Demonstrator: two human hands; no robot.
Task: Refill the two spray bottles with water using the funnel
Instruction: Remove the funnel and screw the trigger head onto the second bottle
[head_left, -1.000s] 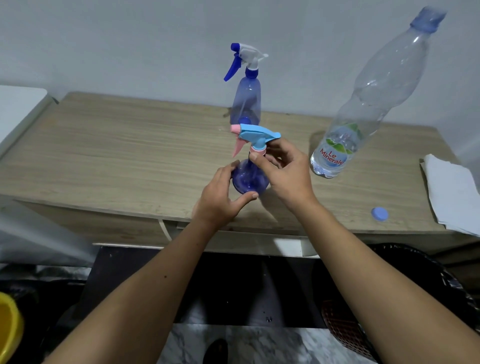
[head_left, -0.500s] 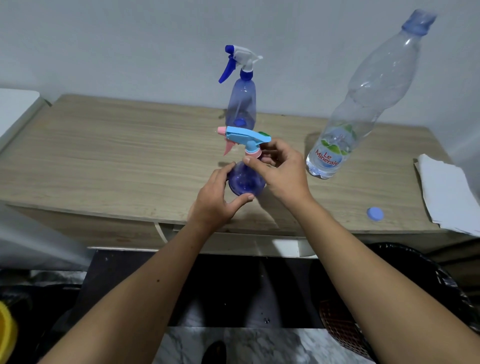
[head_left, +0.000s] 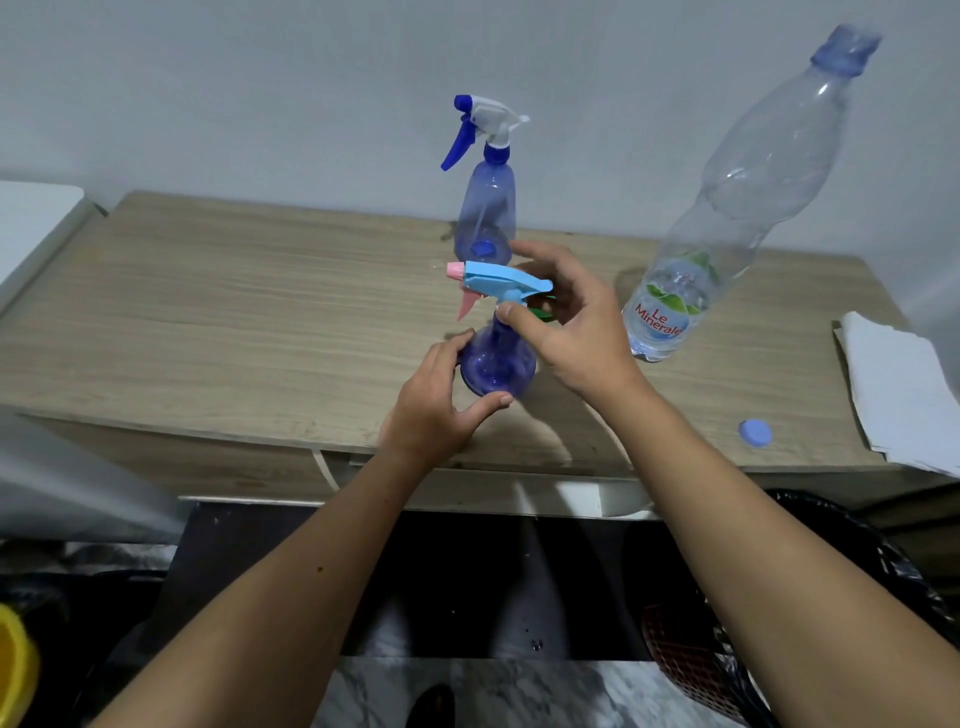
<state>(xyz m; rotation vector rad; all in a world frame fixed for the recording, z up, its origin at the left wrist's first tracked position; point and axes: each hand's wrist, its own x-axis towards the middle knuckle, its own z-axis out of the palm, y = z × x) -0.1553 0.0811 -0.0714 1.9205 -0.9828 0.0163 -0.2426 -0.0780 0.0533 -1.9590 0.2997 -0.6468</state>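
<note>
Bare skin shows on both forearms reaching over the light wooden tabletop (head_left: 218, 322). Left hand (head_left: 434, 402) clamps thumb and fingers around the base of the near purple translucent spray bottle with a light-blue and pink trigger head (head_left: 497, 358). Right hand (head_left: 566, 325) pinches that bottle's collar. A small blue cap (head_left: 755, 433) lies to the right. Farther back stand the clear plastic water bottle (head_left: 727, 218) and the second purple spray bottle with a white and dark-blue trigger (head_left: 485, 208).
</note>
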